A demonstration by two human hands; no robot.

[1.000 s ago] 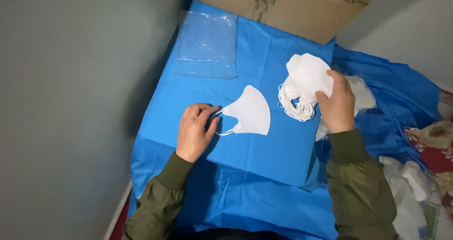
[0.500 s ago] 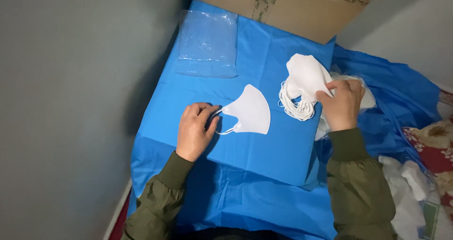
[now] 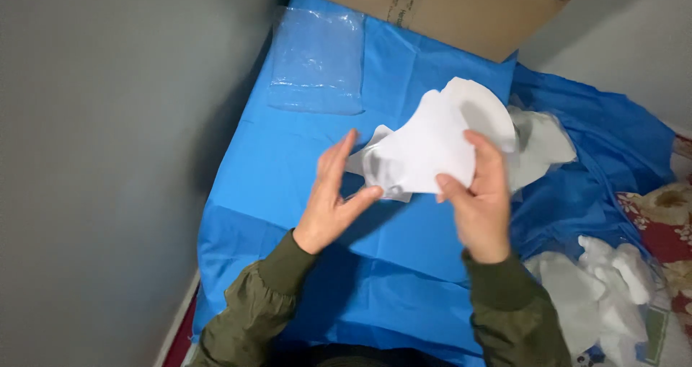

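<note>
Both hands are raised above the blue sheet (image 3: 288, 194). The right hand (image 3: 479, 205) holds a white mask (image 3: 432, 151) in its grip, thumb on the lower edge. The left hand (image 3: 335, 197) touches the mask's left end with fingers spread. A clear plastic bag (image 3: 317, 60) lies near a cardboard box (image 3: 447, 10). More white masks (image 3: 598, 295) are heaped at lower right.

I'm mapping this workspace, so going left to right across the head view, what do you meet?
Grey wall → clear plastic bag → left hand → right hand → heap of white masks lower right.
</note>
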